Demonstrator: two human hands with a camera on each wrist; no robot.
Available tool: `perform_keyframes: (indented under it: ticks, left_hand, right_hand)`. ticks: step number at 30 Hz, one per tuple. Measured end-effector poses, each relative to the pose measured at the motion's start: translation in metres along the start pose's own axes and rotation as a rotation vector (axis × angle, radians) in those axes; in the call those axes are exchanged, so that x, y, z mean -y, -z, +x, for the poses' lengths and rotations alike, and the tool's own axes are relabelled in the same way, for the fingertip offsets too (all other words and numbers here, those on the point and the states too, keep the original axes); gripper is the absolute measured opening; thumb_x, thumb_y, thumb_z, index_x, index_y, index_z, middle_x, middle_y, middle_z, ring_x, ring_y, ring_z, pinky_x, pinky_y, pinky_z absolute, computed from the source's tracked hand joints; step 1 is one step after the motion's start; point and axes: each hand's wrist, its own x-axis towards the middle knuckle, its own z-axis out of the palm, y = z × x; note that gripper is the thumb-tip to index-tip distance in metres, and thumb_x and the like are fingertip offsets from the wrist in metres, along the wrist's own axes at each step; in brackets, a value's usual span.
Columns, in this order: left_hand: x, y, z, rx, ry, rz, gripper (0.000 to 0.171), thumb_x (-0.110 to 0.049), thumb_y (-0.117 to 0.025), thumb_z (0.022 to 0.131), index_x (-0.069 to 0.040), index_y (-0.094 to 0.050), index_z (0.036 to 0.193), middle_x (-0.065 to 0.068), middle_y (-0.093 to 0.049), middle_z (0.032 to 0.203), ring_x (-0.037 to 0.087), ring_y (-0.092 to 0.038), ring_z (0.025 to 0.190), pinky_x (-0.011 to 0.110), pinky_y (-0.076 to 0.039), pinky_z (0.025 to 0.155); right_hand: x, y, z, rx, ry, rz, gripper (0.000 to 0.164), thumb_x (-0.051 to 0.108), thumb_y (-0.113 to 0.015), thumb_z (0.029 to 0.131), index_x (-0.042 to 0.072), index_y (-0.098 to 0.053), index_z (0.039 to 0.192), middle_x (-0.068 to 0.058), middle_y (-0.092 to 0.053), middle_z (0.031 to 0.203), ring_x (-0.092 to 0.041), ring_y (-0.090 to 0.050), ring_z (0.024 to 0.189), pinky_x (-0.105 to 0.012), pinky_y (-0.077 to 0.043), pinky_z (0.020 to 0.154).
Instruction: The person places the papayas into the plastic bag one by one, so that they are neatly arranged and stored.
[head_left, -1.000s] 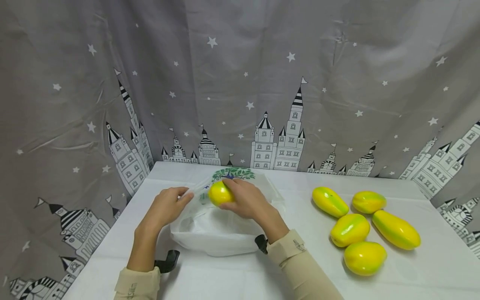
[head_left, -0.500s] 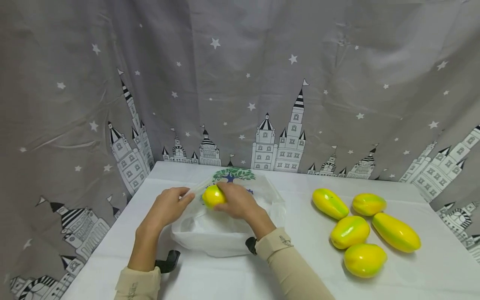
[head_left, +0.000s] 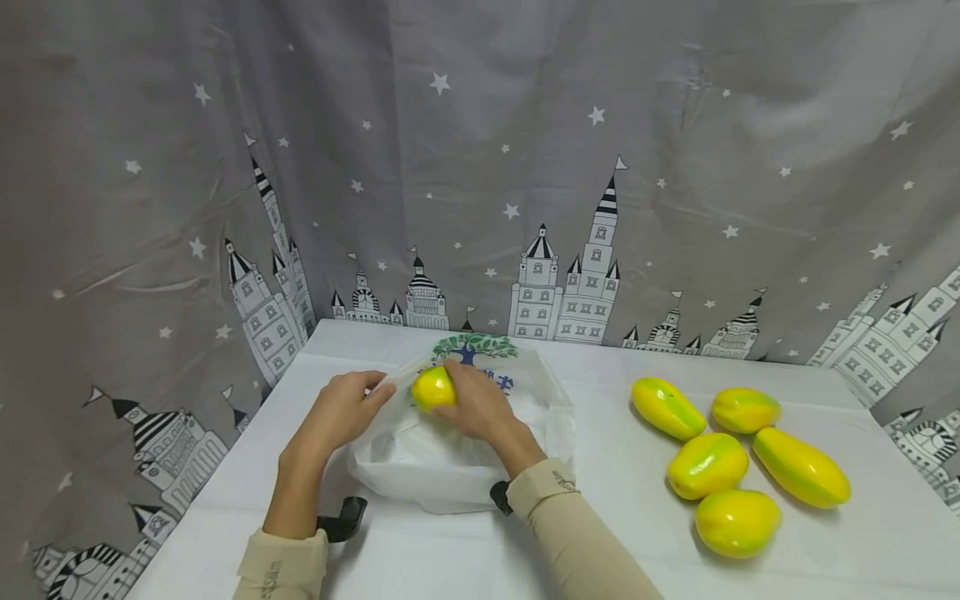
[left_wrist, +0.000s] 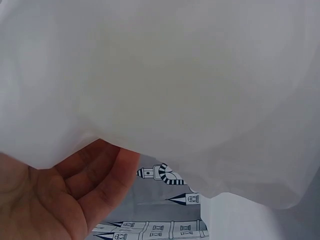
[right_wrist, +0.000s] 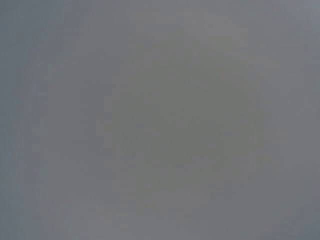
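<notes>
In the head view, a white plastic bag (head_left: 457, 483) printed with a green and blue tree lies with its mouth toward me. My left hand (head_left: 341, 414) pinches the bag's left edge between thumb and fingers. Inside the mouth, my right hand (head_left: 480, 404) grips a yellow-green papaya (head_left: 432, 389) from its right side. The papaya's far end is covered by the right hand. In the left wrist view, the bag's white film (left_wrist: 175, 85) partly hides the left hand (left_wrist: 65, 200). The right wrist view shows only a blurred grey surface.
Several more papayas (head_left: 708, 465) lie grouped on the right of the white-covered table (head_left: 600, 533). Behind the table hangs a grey curtain (head_left: 480, 108) printed with castles and stars. A black wrist mount (head_left: 343, 518) sits under the left wrist.
The right hand has shifted slightly left with the papaya, over the bag's mouth. The left hand keeps its hold on the bag's edge. The head view has turned a little.
</notes>
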Motion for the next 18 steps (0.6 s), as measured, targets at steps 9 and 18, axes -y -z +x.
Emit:
perform_keyframes:
  ticks: [9,18]
  left_hand:
    - [-0.0027,0.0003,0.0,0.0,0.013,0.004,0.046,-0.028,-0.051,0.103,0.006,-0.056,0.134,0.025,-0.059,0.131,0.044,-0.056,0.118,0.058,-0.046,0.098]
    - [-0.003,0.0001,-0.0009,0.001,0.027,0.002,0.046,-0.028,-0.052,0.103,0.006,-0.055,0.134,0.025,-0.058,0.131,0.043,-0.056,0.118,0.058,-0.046,0.098]
  right_hand:
    - [-0.0043,-0.0058,0.0007,0.019,-0.042,0.041,0.078,0.034,-0.076,0.087,0.005,-0.039,0.149,-0.012,-0.052,0.142,-0.028,-0.054,0.122,-0.041,-0.044,0.103]
    - [-0.0049,-0.008,0.001,0.045,-0.016,0.023,0.074,0.035,-0.074,0.088,0.004,-0.041,0.147,-0.012,-0.053,0.141,-0.028,-0.054,0.121,-0.041,-0.044,0.103]
